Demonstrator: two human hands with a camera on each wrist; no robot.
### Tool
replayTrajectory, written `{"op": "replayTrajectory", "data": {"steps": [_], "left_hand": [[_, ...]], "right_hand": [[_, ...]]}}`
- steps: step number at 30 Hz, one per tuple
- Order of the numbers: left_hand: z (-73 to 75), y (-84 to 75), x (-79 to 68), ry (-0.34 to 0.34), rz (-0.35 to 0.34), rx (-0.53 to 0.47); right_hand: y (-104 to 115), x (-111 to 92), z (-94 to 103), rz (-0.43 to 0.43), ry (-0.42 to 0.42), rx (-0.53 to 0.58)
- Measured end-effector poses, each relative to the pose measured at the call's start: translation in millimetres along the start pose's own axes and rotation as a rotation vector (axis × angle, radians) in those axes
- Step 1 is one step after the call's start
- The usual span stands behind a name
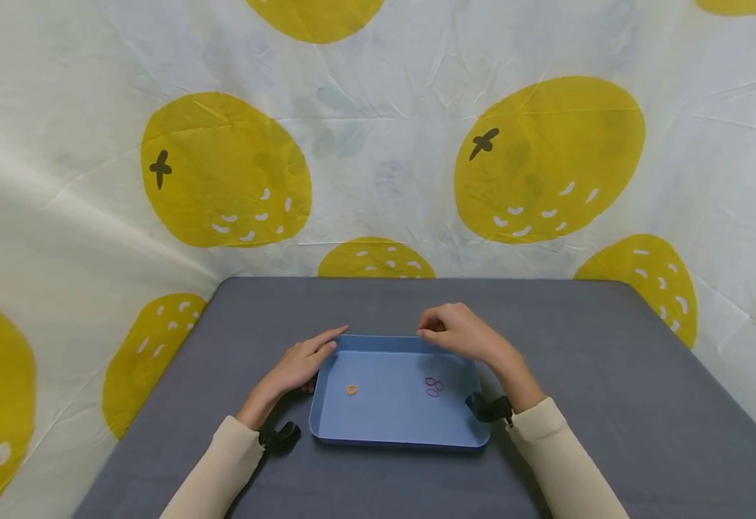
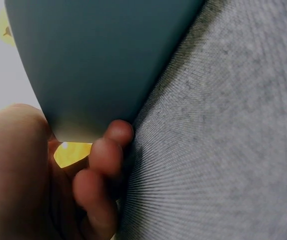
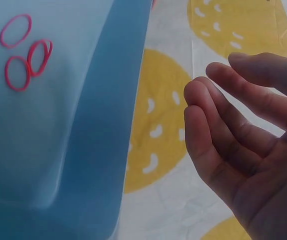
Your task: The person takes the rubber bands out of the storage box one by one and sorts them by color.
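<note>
A shallow blue tray (image 1: 390, 425) lies on the grey table. My left hand (image 1: 296, 366) holds its far left corner, thumb over the rim and index finger stretched out past the corner. In the left wrist view the other fingers (image 2: 106, 157) curl against the outside of the tray wall, low by the cloth. Above the far right rim is my right hand (image 1: 458, 331), fingers loosely bent, with nothing visible between them in the right wrist view. Thin red rubber bands (image 3: 17, 73) lie in the tray's right half, and a small orange band (image 1: 352, 390) in its left half.
Grey cloth covers the table (image 1: 390, 483) around the tray. Behind it hangs a white curtain (image 1: 384, 187) printed with yellow fruit. Black wrist straps with cameras (image 1: 488, 408) sit at both cuffs, the right one overlapping the tray's right edge in the head view.
</note>
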State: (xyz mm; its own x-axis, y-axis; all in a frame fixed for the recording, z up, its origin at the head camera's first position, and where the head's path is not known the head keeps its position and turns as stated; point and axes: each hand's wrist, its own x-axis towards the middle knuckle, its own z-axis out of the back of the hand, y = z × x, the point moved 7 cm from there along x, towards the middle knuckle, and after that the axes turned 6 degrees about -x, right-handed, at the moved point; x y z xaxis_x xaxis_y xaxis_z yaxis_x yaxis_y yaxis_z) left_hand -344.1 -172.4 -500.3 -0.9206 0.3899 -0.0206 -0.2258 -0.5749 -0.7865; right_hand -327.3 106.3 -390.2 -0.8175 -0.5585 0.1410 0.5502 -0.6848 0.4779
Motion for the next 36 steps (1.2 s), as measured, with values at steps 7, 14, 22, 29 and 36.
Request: {"op": "replayTrajectory", "data": {"steps": [7,14,22,29,36], "left_hand": [[3.1,0.9,1.7,-0.023,-0.017,0.005],[3.6,-2.7,1.8,-0.016,-0.025,-0.013],[4.9,-3.3,1.0,-0.03,-0.036,-0.018],[5.4,-3.8,0.7,-0.033,-0.036,-0.018],[5.0,-1.7,1.5,-0.029,-0.015,-0.03]], "right_hand": [[10,7,-11.4,0.025,0.048,0.002],[26,16,-17.8,0.083,0.087,-0.018],[42,28,-32.8,0.111,0.144,-0.022],[51,41,-52.0,0.142,0.196,-0.003],[59,56,-80.3,0.188,0.285,0.02]]}}
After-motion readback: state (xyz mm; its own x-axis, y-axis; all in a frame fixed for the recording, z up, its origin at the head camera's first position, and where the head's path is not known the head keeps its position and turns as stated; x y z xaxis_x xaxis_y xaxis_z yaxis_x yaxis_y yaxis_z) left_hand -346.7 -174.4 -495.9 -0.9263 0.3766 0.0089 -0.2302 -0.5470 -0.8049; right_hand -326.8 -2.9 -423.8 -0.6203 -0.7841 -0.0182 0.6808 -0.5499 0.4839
